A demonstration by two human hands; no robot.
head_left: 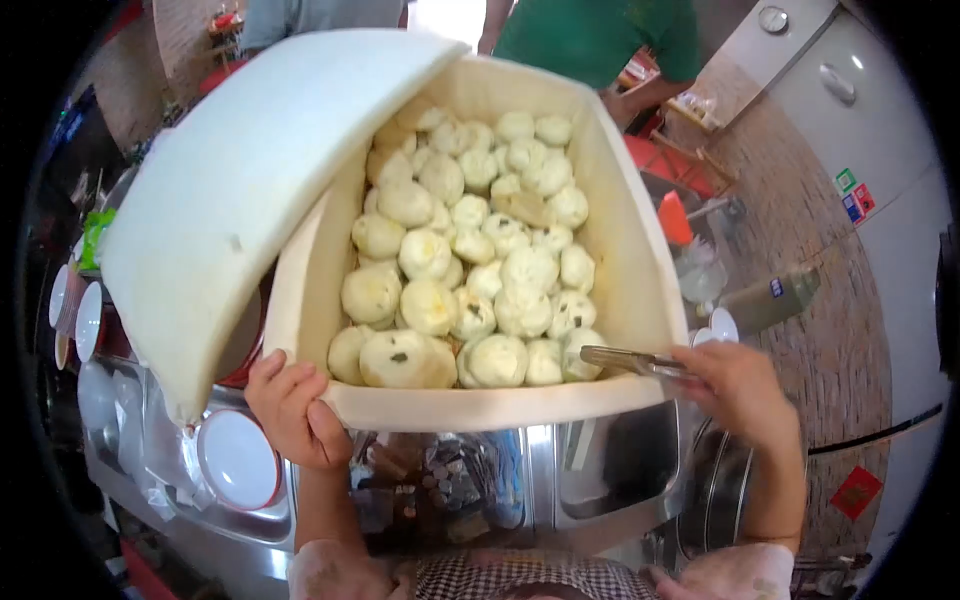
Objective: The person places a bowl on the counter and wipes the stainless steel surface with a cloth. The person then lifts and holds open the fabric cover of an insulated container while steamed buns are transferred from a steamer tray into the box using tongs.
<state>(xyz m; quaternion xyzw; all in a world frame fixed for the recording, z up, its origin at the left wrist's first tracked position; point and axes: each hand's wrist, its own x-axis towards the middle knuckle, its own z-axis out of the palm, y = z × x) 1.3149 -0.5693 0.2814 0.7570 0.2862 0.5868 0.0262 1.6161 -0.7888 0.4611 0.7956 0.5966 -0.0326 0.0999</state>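
A cream-coloured foam box (635, 270) full of steamed buns (425, 255) sits in front of me, tilted toward me. Some buns carry dark specks or yellowish patches. The box's white lid (235, 180) is slid off to the left and rests slantwise over that side. My left hand (295, 405) has its fingers curled on the near left corner of the box. In my right hand (735, 390) are metal tongs (630, 360), closed round their handle end. Their tips reach over the near right rim, beside a bun.
Below the box is a steel counter with a compartment of coins and banknotes (460, 475) and a dark well (620, 460). A white bowl (238, 460) stands at the left. Across the counter are a person in a green shirt (595, 40) and another in grey (320, 15).
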